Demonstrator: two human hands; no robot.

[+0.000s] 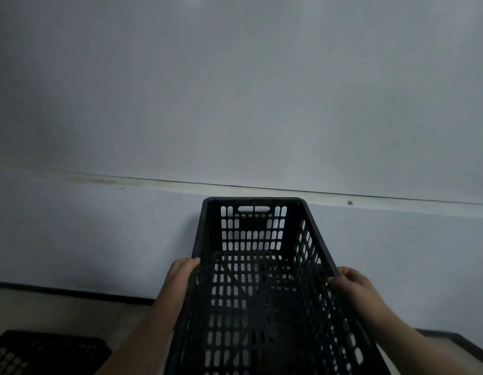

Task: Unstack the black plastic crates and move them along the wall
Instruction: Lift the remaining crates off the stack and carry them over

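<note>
A black plastic crate (264, 288) is held up in front of the pale wall (235, 90), its far short end pointing at the wall. The left hand (180, 277) clasps the crate's left long rim, fingers curled over the edge, forearm reaching up from below. The right hand (354, 282) grips the right long rim, thumb on top. A second black crate (42, 353) sits low to the left of the held crate, on the floor (72, 309).
</note>
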